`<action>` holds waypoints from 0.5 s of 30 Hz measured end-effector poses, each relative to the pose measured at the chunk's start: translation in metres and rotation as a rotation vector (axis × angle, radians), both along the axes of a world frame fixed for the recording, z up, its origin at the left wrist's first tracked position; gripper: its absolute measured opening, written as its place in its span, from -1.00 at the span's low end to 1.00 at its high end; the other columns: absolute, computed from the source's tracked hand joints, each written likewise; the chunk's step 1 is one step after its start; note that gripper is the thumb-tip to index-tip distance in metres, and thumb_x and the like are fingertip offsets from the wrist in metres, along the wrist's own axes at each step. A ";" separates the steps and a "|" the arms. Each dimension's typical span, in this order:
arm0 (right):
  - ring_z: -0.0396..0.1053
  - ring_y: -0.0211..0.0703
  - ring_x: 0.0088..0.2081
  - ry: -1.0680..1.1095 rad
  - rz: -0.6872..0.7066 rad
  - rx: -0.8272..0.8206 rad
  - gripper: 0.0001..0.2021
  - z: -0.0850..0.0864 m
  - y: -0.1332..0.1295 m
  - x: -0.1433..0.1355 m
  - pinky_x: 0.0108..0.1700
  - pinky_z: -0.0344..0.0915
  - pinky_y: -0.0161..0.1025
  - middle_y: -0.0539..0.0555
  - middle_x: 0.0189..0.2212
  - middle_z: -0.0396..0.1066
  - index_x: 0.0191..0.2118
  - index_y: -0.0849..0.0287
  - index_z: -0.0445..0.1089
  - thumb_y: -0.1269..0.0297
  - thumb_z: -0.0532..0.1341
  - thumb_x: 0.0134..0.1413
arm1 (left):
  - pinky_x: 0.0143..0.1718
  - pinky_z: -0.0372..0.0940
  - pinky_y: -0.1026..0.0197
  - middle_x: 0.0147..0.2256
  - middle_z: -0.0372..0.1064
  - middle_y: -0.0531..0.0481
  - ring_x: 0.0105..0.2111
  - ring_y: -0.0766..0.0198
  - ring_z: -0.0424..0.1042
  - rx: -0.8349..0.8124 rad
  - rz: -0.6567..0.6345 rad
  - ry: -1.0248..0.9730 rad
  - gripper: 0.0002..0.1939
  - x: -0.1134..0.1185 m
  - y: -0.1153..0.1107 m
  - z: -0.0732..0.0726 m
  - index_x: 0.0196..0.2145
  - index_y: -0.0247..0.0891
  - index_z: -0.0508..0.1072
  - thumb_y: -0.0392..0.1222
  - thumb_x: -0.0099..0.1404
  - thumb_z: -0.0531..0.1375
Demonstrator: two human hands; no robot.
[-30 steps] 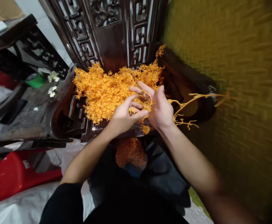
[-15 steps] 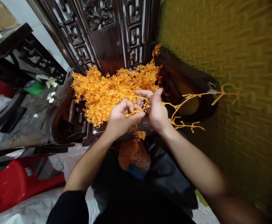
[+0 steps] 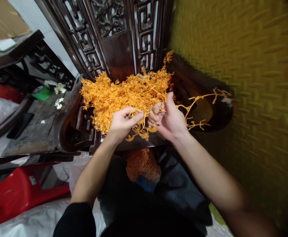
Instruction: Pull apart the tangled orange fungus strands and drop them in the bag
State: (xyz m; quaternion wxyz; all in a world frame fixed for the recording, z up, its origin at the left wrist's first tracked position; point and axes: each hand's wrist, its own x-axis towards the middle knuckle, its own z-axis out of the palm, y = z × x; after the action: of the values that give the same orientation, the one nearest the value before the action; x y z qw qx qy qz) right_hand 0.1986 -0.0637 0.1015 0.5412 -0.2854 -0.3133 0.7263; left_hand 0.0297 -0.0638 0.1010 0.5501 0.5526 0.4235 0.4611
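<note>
My right hand (image 3: pixel 172 120) is closed around an orange branching stem (image 3: pixel 192 104), thumb raised. The stem's bare forked twigs stick out to the right of the wrist. My left hand (image 3: pixel 122 123) pinches thin orange twigs between thumb and fingers, just left of the right hand. A loose orange tuft (image 3: pixel 144 133) hangs below and between the hands. Behind them, a large heap of orange artificial sprigs (image 3: pixel 119 93) covers the seat of a dark carved wooden chair (image 3: pixel 116 54). Whether both hands grip one same piece is unclear.
A mottled bag of orange bits (image 3: pixel 144 166) stands between my legs. To the left are a dark wooden chair seat (image 3: pixel 32 140) with small white flowers (image 3: pixel 59 103), a green container (image 3: pixel 42 93) and a red plastic stool (image 3: pixel 22 189). A yellow textured sheet (image 3: pixel 247 65) rises at right.
My hands have drawn slightly apart, the left moving left. The right fingers have curled in more, and the orange tuft now hangs higher between the hands. The view has shifted slightly.
</note>
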 end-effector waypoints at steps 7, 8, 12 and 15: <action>-0.23 -0.47 -0.66 0.075 -0.035 -0.063 -0.28 0.001 0.002 0.001 -0.67 -0.11 -0.41 -0.20 -0.69 -0.15 -0.59 0.14 -0.11 -0.01 0.52 -0.10 | -0.39 0.24 0.28 -0.39 0.44 0.04 -0.44 0.36 0.38 0.463 -0.065 0.477 -0.87 -0.004 -0.019 0.006 -0.21 -0.23 0.46 -0.13 0.44 0.20; -0.26 -0.48 -0.66 0.062 -0.069 -0.086 -0.27 0.000 0.003 0.000 -0.69 -0.16 -0.42 -0.21 -0.70 -0.19 -0.59 0.14 -0.13 0.10 0.55 -0.15 | -0.32 0.29 0.27 -0.32 0.48 0.00 -0.36 0.33 0.45 0.550 -0.087 0.488 -0.90 -0.002 -0.024 0.005 -0.17 -0.22 0.47 -0.18 0.45 0.18; -0.22 -0.52 -0.68 0.056 -0.194 -0.144 -0.27 -0.004 0.007 -0.001 -0.72 -0.23 -0.46 -0.21 -0.74 -0.19 -0.60 0.13 -0.23 0.55 0.49 -0.43 | -0.19 0.37 0.22 -0.22 0.53 -0.03 -0.21 0.27 0.53 0.713 -0.114 0.412 -0.87 0.006 -0.036 0.001 -0.10 -0.17 0.50 -0.24 0.42 0.20; -0.19 -0.53 -0.71 0.054 -0.163 -0.183 -0.33 -0.005 0.012 0.010 -0.74 -0.24 -0.47 -0.22 -0.74 -0.16 -0.59 0.13 -0.24 0.63 0.39 -0.44 | -0.24 0.38 0.22 -0.27 0.53 -0.03 -0.28 0.29 0.53 0.669 -0.104 0.352 -0.89 0.009 -0.041 0.003 -0.13 -0.18 0.53 -0.17 0.42 0.23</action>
State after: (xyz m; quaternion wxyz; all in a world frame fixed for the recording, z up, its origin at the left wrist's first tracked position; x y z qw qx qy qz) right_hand 0.2085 -0.0517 0.0966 0.5785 -0.3384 -0.2065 0.7129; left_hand 0.0390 -0.1051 0.1043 0.2810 0.7931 0.3090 0.4434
